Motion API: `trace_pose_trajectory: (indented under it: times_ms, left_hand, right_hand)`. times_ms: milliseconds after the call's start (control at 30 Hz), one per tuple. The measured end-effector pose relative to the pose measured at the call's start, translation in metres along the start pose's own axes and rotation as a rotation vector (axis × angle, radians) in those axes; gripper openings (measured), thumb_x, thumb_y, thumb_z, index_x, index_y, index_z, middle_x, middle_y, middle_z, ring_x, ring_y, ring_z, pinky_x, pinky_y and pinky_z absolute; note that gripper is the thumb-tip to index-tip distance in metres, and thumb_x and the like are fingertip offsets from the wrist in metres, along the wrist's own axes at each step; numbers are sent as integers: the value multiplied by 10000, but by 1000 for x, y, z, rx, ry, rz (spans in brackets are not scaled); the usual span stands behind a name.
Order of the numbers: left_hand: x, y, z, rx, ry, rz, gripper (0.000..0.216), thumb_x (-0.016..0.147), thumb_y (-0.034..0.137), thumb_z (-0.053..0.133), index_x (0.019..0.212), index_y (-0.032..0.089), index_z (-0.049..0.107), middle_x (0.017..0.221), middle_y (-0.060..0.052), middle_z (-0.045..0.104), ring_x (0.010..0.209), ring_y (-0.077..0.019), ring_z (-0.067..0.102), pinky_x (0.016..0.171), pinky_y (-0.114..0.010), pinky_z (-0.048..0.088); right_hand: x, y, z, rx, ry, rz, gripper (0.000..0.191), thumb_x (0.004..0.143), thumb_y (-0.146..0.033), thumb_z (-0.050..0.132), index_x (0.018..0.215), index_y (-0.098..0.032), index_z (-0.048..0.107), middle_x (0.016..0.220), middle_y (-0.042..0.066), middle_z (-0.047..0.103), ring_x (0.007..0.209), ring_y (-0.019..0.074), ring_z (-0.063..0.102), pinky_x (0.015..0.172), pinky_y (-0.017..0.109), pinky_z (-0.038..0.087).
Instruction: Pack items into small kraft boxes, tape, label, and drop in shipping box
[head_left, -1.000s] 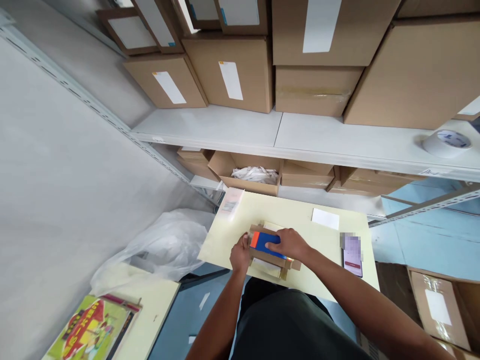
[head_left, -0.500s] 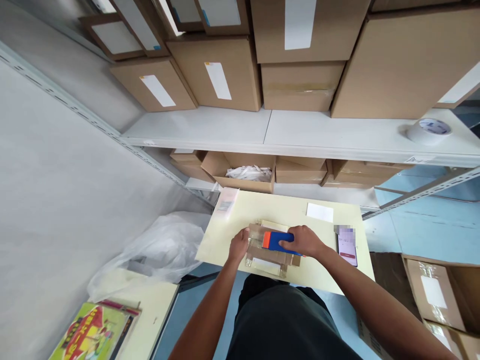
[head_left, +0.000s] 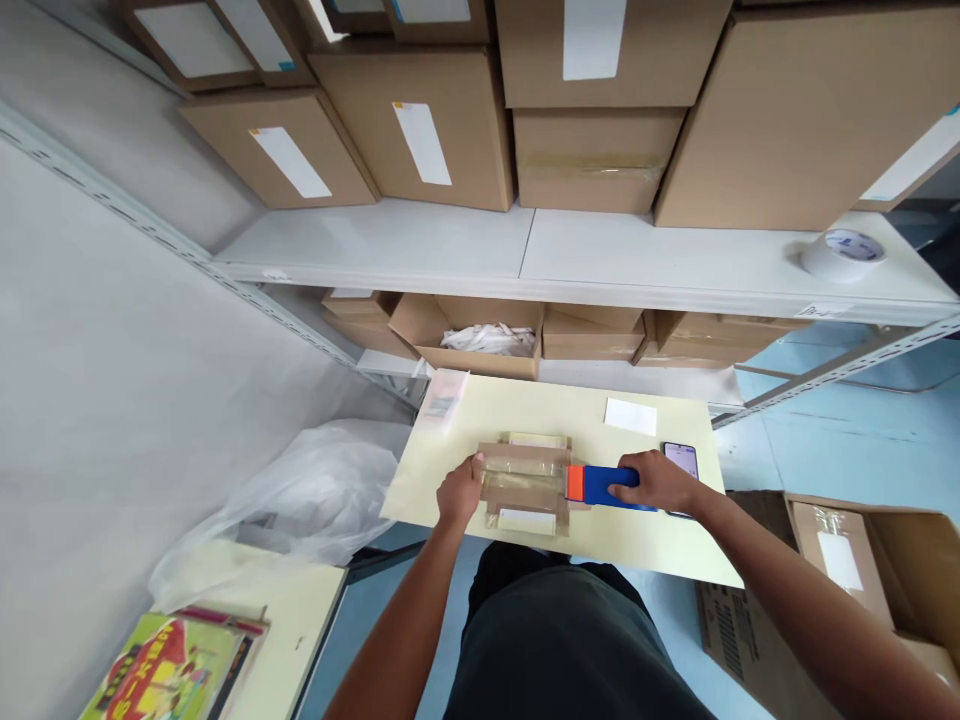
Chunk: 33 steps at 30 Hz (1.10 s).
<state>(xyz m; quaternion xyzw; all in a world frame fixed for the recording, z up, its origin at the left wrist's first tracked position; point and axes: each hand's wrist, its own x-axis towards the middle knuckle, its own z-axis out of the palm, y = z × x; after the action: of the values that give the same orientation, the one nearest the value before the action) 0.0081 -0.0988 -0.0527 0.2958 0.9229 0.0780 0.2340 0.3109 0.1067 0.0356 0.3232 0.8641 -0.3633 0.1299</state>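
A small flat cardboard package [head_left: 525, 484] with clear tape across its top lies on a pale yellow table [head_left: 555, 410]. My left hand [head_left: 459, 490] presses on the package's left end, fingers curled over the edge. My right hand [head_left: 658, 481] grips a blue tape dispenser [head_left: 598, 484] with an orange front end, which sits at the package's right edge. A phone [head_left: 681, 459] lies just behind my right hand, partly hidden by it.
A white paper slip [head_left: 631, 416] and a labelled clear sleeve [head_left: 444, 396] lie on the table's far side. Shelves [head_left: 615, 255] behind hold several cardboard boxes and a tape roll [head_left: 842, 253]. A plastic bag [head_left: 322, 490] lies left, an open carton [head_left: 840, 570] right, a colourful book [head_left: 172, 670] lower left.
My right hand has drawn the tape dispenser rightward across the package, from its middle to past its right edge, leaving tape along the top. My left hand stays on the left end.
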Motion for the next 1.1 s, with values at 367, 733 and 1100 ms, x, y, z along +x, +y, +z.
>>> trace_pose_trajectory:
  times_ms: [367, 733, 1100]
  left_hand:
    - [-13, 45, 13, 92, 284, 651, 526, 1026, 408, 365, 1472, 170, 510, 1581, -146, 444, 1501, -297, 338, 1239, -493, 241]
    - [-8, 52, 32, 226, 198, 696, 606, 1001, 453, 425, 1562, 225, 400, 1660, -120, 297, 1548, -305, 232, 1252, -563, 131]
    - [-8, 52, 34, 277, 239, 727, 622, 994, 470, 456, 1554, 204, 414, 1651, -157, 303, 1535, -323, 265, 1244, -569, 159]
  right_hand:
    - [-2, 21, 10, 84, 37, 33, 293, 813, -477, 646, 828, -190, 700, 824, 62, 743, 712, 207, 668, 611, 273, 443]
    - [-10, 41, 2, 42, 53, -22, 325, 841, -495, 614, 830, -181, 699, 777, 56, 724, 678, 191, 650, 603, 265, 435]
    - [-15, 5, 2, -261, 41, 181, 422, 868, -556, 615, 907, -158, 748, 909, 185, 764, 835, 319, 727, 692, 347, 503]
